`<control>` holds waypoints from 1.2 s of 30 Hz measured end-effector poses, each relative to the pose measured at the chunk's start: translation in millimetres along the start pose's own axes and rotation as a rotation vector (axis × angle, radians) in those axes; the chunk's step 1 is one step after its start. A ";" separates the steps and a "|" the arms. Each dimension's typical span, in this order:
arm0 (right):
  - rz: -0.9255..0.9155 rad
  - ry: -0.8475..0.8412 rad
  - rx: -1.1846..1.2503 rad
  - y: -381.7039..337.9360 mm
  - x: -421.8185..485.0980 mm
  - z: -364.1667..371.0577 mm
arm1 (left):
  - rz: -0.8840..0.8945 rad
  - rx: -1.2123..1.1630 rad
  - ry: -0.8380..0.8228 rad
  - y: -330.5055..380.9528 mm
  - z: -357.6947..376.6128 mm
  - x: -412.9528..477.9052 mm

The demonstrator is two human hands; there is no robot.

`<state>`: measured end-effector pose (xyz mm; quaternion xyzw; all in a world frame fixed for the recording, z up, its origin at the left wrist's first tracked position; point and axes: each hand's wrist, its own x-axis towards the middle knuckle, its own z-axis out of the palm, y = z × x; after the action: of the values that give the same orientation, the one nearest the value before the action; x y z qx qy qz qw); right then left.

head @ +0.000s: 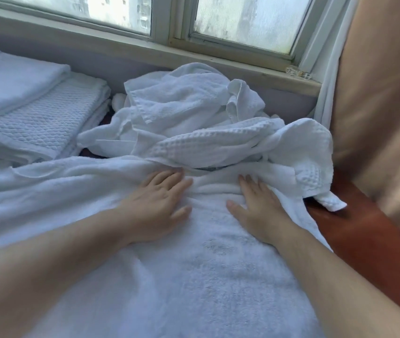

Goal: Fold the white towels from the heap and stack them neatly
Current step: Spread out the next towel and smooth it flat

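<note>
- Left hand (156, 203) and right hand (258, 204) press flat, fingers straight, on a spread white terry towel (194, 276).
- Soft, limp cloth; likely best pinched at its corners.

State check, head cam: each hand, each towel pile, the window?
left hand: flat, fingers straight, pressing on the spread towel
right hand: flat, fingers straight, on the same towel
spread towel: laid out, far edge rumpled, not yet folded
heap: crumpled, unfolded, beyond the hands
folded stack: folded, piled at the left
window: shut
</note>
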<state>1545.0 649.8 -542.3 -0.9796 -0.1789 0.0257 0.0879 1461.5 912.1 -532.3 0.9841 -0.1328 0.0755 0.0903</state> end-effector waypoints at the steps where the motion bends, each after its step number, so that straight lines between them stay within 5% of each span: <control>1: 0.000 -0.019 0.000 7.0 -12.3 -1.7 | 0.025 -0.052 -0.024 9.3 -0.7 -9.2; 5: 0.045 -0.079 -0.051 32.0 -55.7 -13.6 | 0.109 -0.143 0.092 31.8 -10.5 -39.8; 7: 0.106 -0.091 -0.112 36.0 -68.7 -20.5 | -0.047 -0.008 0.214 29.3 -16.1 -48.3; 11: 0.227 0.115 -0.147 2.3 -73.4 -31.3 | -0.348 0.091 0.046 21.1 -8.9 -59.8; 17: -0.259 0.360 0.089 -96.7 -73.2 -15.4 | -0.333 -0.024 0.370 16.0 -10.9 -87.6; 25: -0.195 0.075 0.014 -158.0 -71.5 22.7 | -0.614 0.011 0.083 -58.3 -27.9 -123.2; 30: -0.231 -0.050 -0.060 -150.7 -83.2 15.3 | -0.582 0.037 0.224 -92.3 -42.7 -145.5; 36: -0.249 0.327 -0.040 -174.3 -85.8 0.8 | -0.699 0.102 -0.068 -85.6 -38.1 -172.6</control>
<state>1404.5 780.0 -509.8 -0.9426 -0.2822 -0.1485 0.0987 1315.7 1043.5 -538.5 0.9753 0.2130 0.0136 0.0569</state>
